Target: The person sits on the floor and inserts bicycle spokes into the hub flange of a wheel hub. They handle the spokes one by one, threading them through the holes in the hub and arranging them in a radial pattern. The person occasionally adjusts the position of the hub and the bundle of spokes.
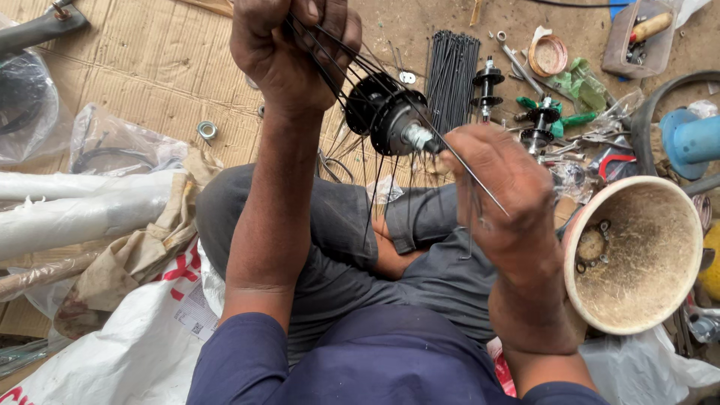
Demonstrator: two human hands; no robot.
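I'm sitting on the floor of a bicycle repair workshop: loose spokes (452,75) and axles (487,90) are lying at one o'clock, flattened cardboard (150,82) spreading at eleven.

Flattened cardboard (142,82) over dirt floor (420,22) w/ steel nut (207,131), bundle of black spokes (452,75), spare hubs (487,86), clear plastic bags (120,146), beige bowl (636,255) at right.
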